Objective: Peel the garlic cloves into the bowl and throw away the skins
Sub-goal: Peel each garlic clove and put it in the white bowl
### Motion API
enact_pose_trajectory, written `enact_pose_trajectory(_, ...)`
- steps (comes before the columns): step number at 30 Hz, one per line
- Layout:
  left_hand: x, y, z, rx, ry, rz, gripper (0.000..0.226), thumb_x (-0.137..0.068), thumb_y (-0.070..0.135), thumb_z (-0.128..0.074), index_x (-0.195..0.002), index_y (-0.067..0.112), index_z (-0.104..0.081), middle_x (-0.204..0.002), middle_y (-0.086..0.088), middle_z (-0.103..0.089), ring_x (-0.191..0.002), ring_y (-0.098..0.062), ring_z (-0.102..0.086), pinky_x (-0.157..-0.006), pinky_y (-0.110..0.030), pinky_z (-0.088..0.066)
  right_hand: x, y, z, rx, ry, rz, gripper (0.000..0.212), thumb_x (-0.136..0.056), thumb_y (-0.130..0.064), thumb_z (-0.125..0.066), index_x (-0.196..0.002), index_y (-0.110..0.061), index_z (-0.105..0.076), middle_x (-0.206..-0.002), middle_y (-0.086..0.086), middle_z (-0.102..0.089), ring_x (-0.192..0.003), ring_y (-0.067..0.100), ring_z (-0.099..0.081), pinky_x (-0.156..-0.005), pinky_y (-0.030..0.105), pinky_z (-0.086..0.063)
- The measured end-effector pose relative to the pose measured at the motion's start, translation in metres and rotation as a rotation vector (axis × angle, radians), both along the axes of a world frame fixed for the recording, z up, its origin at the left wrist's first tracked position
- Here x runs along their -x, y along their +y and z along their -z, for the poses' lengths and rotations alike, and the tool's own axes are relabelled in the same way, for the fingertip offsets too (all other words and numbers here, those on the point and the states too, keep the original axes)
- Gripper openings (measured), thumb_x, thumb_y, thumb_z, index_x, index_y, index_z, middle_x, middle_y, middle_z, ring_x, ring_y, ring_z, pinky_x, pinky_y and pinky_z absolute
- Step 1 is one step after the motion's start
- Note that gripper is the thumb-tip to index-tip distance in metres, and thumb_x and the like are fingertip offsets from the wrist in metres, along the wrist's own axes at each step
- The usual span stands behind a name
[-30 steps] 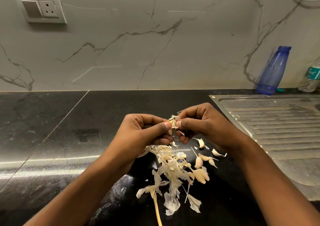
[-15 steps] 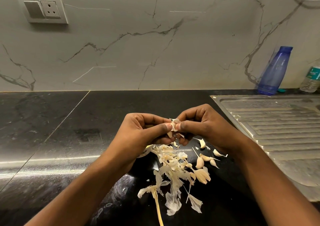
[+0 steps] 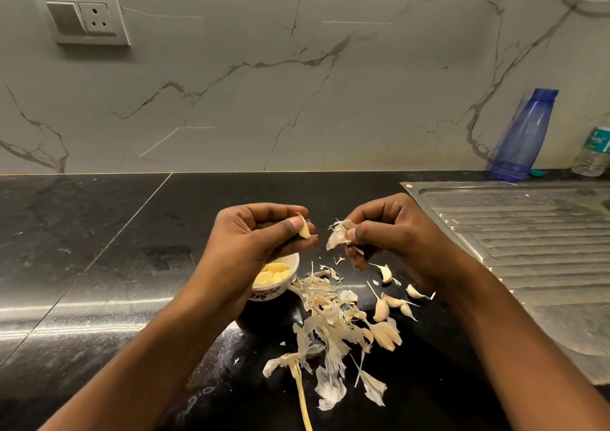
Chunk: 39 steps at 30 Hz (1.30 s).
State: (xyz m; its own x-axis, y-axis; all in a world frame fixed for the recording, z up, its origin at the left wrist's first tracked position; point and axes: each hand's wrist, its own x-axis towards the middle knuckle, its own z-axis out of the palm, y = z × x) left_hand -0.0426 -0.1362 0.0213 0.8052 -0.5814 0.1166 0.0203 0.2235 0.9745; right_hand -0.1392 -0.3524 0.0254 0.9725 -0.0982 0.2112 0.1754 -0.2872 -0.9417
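My left hand (image 3: 254, 232) pinches a pale garlic clove (image 3: 303, 230) between thumb and fingers, above a small white bowl (image 3: 290, 277) that holds yellow peeled cloves (image 3: 273, 274). My right hand (image 3: 392, 229) pinches a torn piece of papery skin (image 3: 337, 234), a short gap away from the clove. Below the hands a heap of loose skins (image 3: 326, 318) and a dry stalk (image 3: 302, 394) lie on the black counter (image 3: 99, 265). Several unpeeled cloves (image 3: 384, 308) lie to the right of the heap. My left wrist hides part of the bowl.
A steel sink drainboard (image 3: 528, 232) fills the right side. A blue bottle (image 3: 525, 137) and a clear water bottle (image 3: 594, 153) stand against the marble wall at the back right. A switch and socket plate (image 3: 82, 16) sits high on the wall at left.
My hands have pulled apart: the skin has come off in my right hand and the clove stays in my left. The bowl under my left hand has come into sight.
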Motion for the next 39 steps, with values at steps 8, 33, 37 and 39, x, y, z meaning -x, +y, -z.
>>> enact_pose_trajectory(8,-0.007,0.003,-0.001,-0.120,-0.098,-0.005,0.019,-0.094,0.001,-0.066,-0.109,0.006,-0.077,-0.101,-0.013,-0.081,-0.095,-0.029,-0.079,-0.083,-0.034,-0.066,0.002,-0.004,0.001,0.062,0.060,-0.026,0.015,-0.094,-0.005,-0.075,-0.079,-0.008,-0.077,-0.072,0.013,-0.069,-0.061,0.021,-0.061,-0.056,0.030,-0.052)
enact_pose_trajectory(33,-0.002,0.002,0.002,-0.169,-0.082,0.110,0.025,-0.087,-0.006,-0.072,-0.110,0.004,-0.077,-0.102,-0.014,-0.081,-0.096,-0.029,-0.079,-0.085,-0.032,-0.065,-0.007,0.004,0.011,0.164,-0.031,0.032,0.012,-0.092,-0.015,-0.079,-0.099,-0.006,-0.082,-0.086,0.010,-0.078,-0.078,0.026,-0.075,-0.070,0.032,-0.064)
enact_pose_trajectory(37,0.000,0.002,0.002,-0.166,-0.079,0.113,0.024,-0.087,-0.006,-0.072,-0.108,0.003,-0.078,-0.103,-0.014,-0.080,-0.096,-0.030,-0.079,-0.082,-0.030,-0.065,-0.007,0.005,0.010,0.186,-0.039,0.033,0.010,-0.091,-0.014,-0.080,-0.098,-0.008,-0.082,-0.088,0.008,-0.079,-0.077,0.023,-0.075,-0.070,0.031,-0.064)
enact_pose_trajectory(39,0.000,0.002,0.001,-0.149,-0.047,0.131,0.024,-0.086,-0.006,-0.071,-0.108,0.003,-0.078,-0.104,-0.016,-0.080,-0.097,-0.031,-0.079,-0.083,-0.030,-0.065,-0.007,0.006,0.010,0.200,-0.057,0.043,0.008,-0.092,-0.013,-0.079,-0.097,-0.007,-0.082,-0.087,0.008,-0.078,-0.077,0.022,-0.074,-0.069,0.029,-0.063)
